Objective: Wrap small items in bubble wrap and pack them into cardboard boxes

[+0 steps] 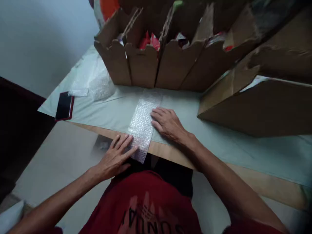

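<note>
A long strip of clear bubble wrap (142, 122) lies flat across the cloth-covered table, its near end hanging over the wooden front edge. My left hand (116, 157) is at the near end, fingers spread, with the fingertips touching the wrap's left side. On the wrap's right edge, farther up, rest the fingertips of my right hand (168, 123); its fingers are stretched out and the palm faces down. Neither hand grips anything. Whether something lies inside the wrap I cannot tell.
Behind stands a row of open cardboard bins (142, 68) with red and white packets inside. A larger cardboard box (258, 110) is at the right. More bubble wrap (99, 86) lies at the back left, near a phone (64, 106) by the table's left edge.
</note>
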Motion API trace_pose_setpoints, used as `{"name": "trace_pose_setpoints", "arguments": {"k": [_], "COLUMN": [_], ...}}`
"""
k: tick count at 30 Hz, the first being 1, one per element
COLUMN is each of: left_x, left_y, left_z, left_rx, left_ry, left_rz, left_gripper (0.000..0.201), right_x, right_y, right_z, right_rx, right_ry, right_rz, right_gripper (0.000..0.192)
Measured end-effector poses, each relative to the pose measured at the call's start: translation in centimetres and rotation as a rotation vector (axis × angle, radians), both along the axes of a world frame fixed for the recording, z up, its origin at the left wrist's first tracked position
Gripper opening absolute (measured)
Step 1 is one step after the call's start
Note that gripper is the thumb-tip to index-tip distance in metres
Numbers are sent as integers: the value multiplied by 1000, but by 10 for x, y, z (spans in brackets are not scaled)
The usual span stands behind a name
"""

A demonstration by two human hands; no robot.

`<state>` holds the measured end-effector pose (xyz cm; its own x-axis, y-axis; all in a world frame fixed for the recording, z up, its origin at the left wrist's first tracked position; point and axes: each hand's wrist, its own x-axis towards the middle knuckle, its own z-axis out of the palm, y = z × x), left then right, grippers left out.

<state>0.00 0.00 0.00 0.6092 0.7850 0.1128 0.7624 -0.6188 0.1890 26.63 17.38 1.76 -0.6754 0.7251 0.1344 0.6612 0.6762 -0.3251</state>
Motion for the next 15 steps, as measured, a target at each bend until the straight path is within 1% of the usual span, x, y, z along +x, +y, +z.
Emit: {"name": "trace_pose_setpoints", "arguments": {"k": [2,4,5,7,9,10,12,14,15], "left_x": [-5,-8,-9,-8,-5,-5,-6,-13,-17], "left_y": [1,1,2,5,10,13,21,28,31], "left_z": [-14,-19,-18,-10,1,6,14,20,23], "left_rx": [89,122,112,55,-18,-57,-160,-333,-424], "left_ry": [-68,-139,-173,-248,-330,-373,-473,-615,-704], "left_rz": [-13,-13,-12,2,30,47,80,110,122], "left_gripper": [92,91,90,88,87,88,88,81,76], "right_x": [12,20,22,18,6,-2,-17,-29,-33], "right_y": [-30,-62,-78,-107,-127,-132,-134,-128,-123], "right_z": [4,5,4,-2,-9,-12,-16,-14,-11], "right_rx": [134,217,236,239,245,266,307,275,219], "right_ry": [6,8,5,11,42,77,179,319,398], "right_rz": [16,80,140,266,349,361,331,219,137], "right_gripper": [42,46,47,47,43,38,26,19,18]}}
